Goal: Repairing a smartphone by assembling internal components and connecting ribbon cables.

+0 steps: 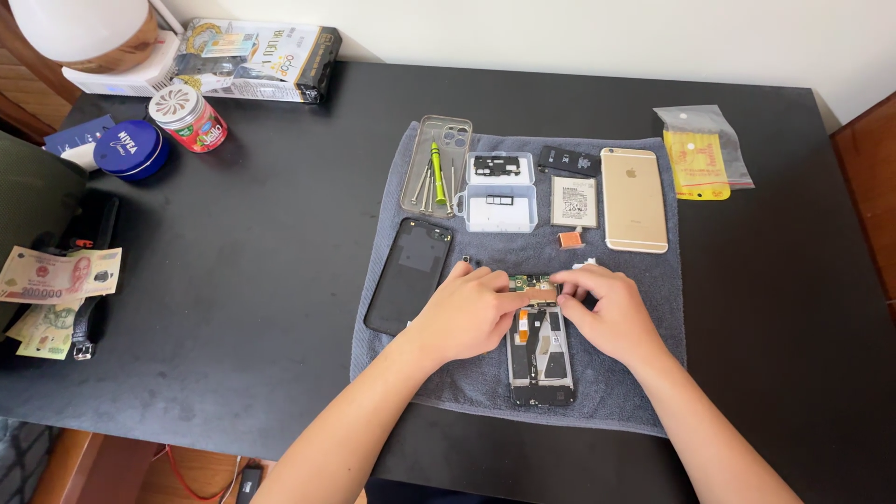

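Note:
An opened phone lies face down on a grey towel, its insides and circuit board exposed. My left hand rests on the phone's upper left, its fingertips pressing on the board at the top end. My right hand comes in from the right, fingertips on the same top edge. Whether either hand pinches a small part is hidden by the fingers. A black back cover lies just left of my left hand.
On the towel's far part lie a clear phone case holding small screwdrivers, a clear plastic parts box, a flat battery, a gold phone and a small orange piece. Banknotes, tins and a box sit at the left.

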